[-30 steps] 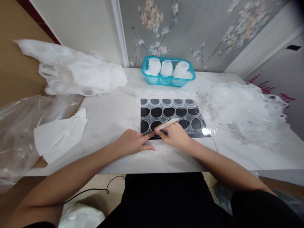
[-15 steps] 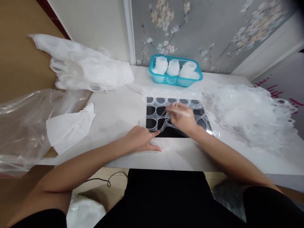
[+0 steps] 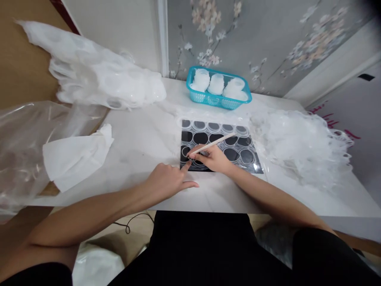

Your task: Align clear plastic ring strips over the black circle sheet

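Two hands meet over the sheet (image 3: 247, 156) at the centre of the frame: the right hand (image 3: 214, 159) is closed in a pinch round a white stick (image 3: 218, 140) slanting up to the right, while the left hand (image 3: 168, 179) lies low, half open, index finger stretched onto the sheet's near edge and thumb out over the desk (image 3: 208, 194). Clear and thin, the sheet shows rows of pale-rimmed ovals against a black backing.

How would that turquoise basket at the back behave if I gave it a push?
The turquoise basket would probably slide without tipping, being low and wide. Its straight rim suggests stiff plastic. The white stacks inside might shift, since gaps separate them.
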The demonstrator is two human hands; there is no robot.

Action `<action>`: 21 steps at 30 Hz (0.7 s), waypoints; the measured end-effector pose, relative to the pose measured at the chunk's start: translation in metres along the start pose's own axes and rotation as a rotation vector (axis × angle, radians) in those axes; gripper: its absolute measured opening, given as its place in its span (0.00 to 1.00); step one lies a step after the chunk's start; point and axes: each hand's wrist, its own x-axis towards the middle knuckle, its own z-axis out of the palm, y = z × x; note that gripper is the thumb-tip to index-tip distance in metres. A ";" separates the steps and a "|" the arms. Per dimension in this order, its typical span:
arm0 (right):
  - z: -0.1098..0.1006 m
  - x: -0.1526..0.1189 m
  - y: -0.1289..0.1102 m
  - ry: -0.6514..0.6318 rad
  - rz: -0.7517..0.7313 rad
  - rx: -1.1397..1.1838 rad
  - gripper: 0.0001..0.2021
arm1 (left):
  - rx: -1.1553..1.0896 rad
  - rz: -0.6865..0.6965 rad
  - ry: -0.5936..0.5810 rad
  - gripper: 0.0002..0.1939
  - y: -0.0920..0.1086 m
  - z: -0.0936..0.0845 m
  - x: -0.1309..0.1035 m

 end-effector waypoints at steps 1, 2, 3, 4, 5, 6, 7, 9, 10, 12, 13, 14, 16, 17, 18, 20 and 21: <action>0.002 0.001 0.003 -0.049 0.010 0.018 0.08 | 0.001 -0.015 -0.027 0.45 0.001 0.000 -0.001; 0.003 0.001 0.006 -0.087 0.019 0.030 0.08 | 0.002 -0.020 -0.050 0.45 0.002 0.000 -0.001; 0.002 0.002 0.008 -0.114 0.025 0.039 0.09 | 0.001 -0.019 -0.066 0.46 0.003 0.000 -0.001; 0.001 0.003 0.009 -0.131 0.027 0.045 0.09 | -0.001 -0.016 -0.075 0.46 0.003 0.001 -0.001; 0.000 0.004 0.010 -0.138 0.027 0.047 0.09 | -0.005 -0.013 -0.080 0.46 0.003 0.001 -0.001; -0.001 0.004 0.011 -0.138 0.022 0.047 0.09 | -0.010 -0.011 -0.083 0.46 0.002 0.002 -0.001; -0.001 0.004 0.011 -0.136 0.015 0.045 0.09 | -0.015 -0.009 -0.083 0.46 0.002 0.003 -0.001; -0.001 0.003 0.011 -0.131 0.003 0.038 0.09 | -0.023 0.005 -0.072 0.47 0.001 0.006 -0.002; -0.001 0.003 0.011 -0.133 0.001 0.035 0.09 | -0.023 0.018 -0.062 0.47 0.000 0.007 -0.002; -0.001 0.002 0.012 -0.146 0.000 0.022 0.09 | -0.014 0.041 -0.039 0.47 0.000 0.010 -0.003; -0.002 0.002 0.012 -0.156 -0.002 0.010 0.09 | -0.008 0.048 -0.030 0.47 0.000 0.011 -0.004; -0.002 0.002 0.012 -0.164 -0.008 -0.006 0.09 | -0.002 0.051 -0.023 0.48 0.001 0.011 -0.004; -0.003 0.002 0.012 -0.179 -0.025 -0.041 0.09 | 0.006 0.047 -0.018 0.48 0.002 0.012 -0.005; -0.003 0.003 0.011 -0.182 -0.031 -0.061 0.09 | 0.007 0.042 -0.020 0.48 0.003 0.011 -0.005; -0.002 0.003 0.011 -0.180 -0.037 -0.084 0.09 | 0.006 0.041 -0.023 0.47 0.004 0.011 -0.004; -0.001 0.002 0.011 -0.170 -0.067 -0.138 0.09 | 0.002 0.039 -0.028 0.47 0.004 0.008 -0.003; 0.000 0.000 0.011 -0.160 -0.097 -0.170 0.09 | -0.004 0.039 -0.029 0.46 0.003 0.007 -0.002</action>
